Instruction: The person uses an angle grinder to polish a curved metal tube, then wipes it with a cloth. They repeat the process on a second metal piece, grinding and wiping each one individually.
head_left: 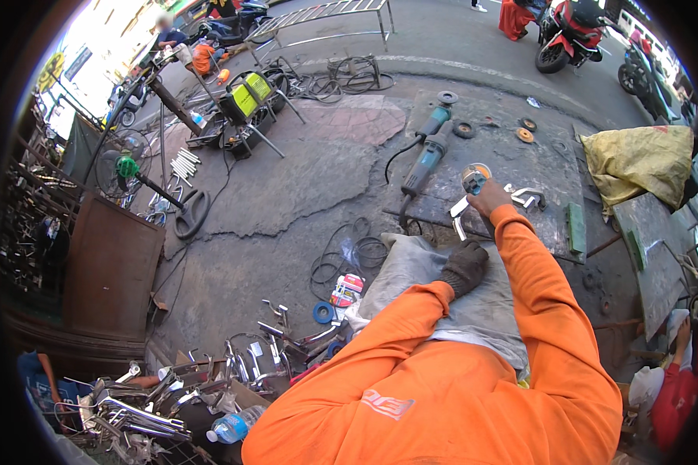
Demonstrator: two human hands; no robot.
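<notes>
My right hand [489,198] is closed around a small angle grinder [471,183], which has an orange-faced disc at its head. Just left of it, a bent shiny metal piece [458,219] lies over the edge of the dark work plate [535,174]. More bent metal pieces [526,197] lie to the right of my right hand. My left hand [466,267], in a dark glove, rests closed above the grey cloth [485,306] over my lap; its fingertips are hidden, so what it holds does not show.
Two teal angle grinders [426,164] and several discs [525,136] lie on the plate. A green-yellow machine [248,96] stands far left. Metal scraps [139,411] and a water bottle [236,425] are near left. Cables [349,252] coil on the ground. A yellowish sack [636,163] lies right.
</notes>
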